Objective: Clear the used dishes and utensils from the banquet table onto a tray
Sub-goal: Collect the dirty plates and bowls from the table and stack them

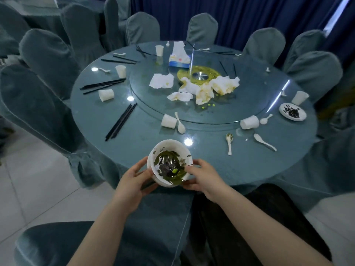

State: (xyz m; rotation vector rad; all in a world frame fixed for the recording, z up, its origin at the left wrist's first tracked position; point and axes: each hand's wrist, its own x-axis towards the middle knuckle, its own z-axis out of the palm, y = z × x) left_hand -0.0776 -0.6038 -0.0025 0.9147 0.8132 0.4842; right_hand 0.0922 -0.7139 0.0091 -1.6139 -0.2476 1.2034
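Both hands hold the stacked white bowls with green leftovers (pixel 169 163) at the near edge of the round glass-topped table (pixel 211 150): the left hand (pixel 132 181) cups the side, the right hand (pixel 203 178) grips the rim.

Bottom of the bowl (pixel 169 162) is hidden behind both hands, so can't tell what's stacked under it. Right of the bowl, the dark bits on the small plate (pixel 292 111) are too tiny to identify.
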